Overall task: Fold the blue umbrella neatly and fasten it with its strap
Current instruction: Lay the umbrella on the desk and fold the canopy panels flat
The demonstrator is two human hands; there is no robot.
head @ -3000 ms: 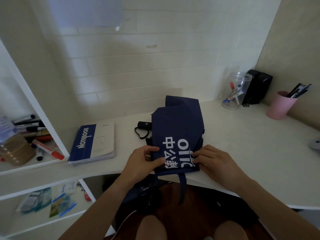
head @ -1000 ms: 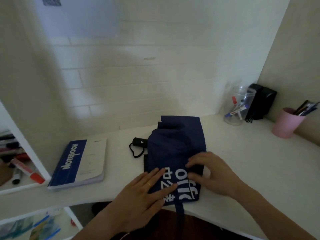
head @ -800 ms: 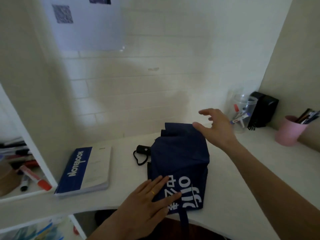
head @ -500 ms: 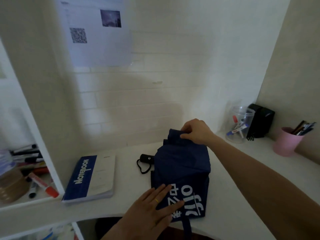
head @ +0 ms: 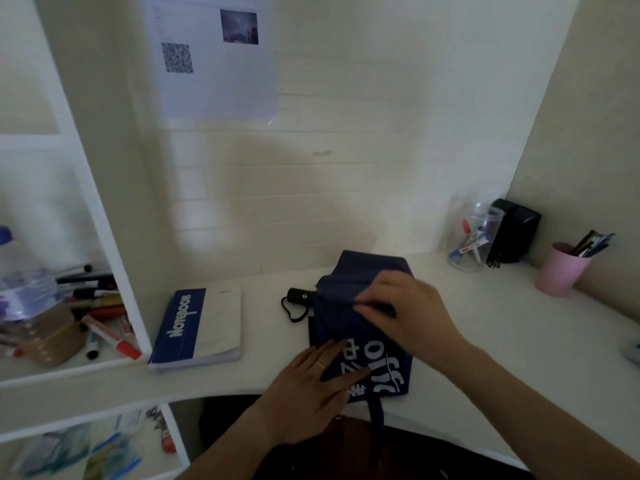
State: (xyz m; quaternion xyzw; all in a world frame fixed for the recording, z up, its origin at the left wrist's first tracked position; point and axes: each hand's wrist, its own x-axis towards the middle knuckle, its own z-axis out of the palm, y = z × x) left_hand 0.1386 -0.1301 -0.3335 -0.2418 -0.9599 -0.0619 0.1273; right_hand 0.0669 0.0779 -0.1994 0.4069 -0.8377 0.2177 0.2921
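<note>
The blue umbrella (head: 349, 327) lies flattened on the white desk (head: 502, 358), its canopy bearing white lettering near the front edge. Its black handle (head: 300, 296) with a wrist loop pokes out at the left. The blue strap (head: 376, 412) hangs down over the desk's front edge. My left hand (head: 308, 386) rests flat, fingers spread, on the near left part of the canopy. My right hand (head: 405, 313) is over the middle of the canopy, fingers pinching a fold of the fabric; it is blurred.
A blue-and-white notebook (head: 199, 327) lies left of the umbrella. A clear jar of markers (head: 472, 237), a black box (head: 512, 235) and a pink pen cup (head: 561, 271) stand at the back right. The left shelf holds markers (head: 110, 337) and tape rolls.
My right hand went from the near edge to the far end of the canopy, gripped it, and has drawn back toward the middle. My left hand stays pressed flat on the near part.
</note>
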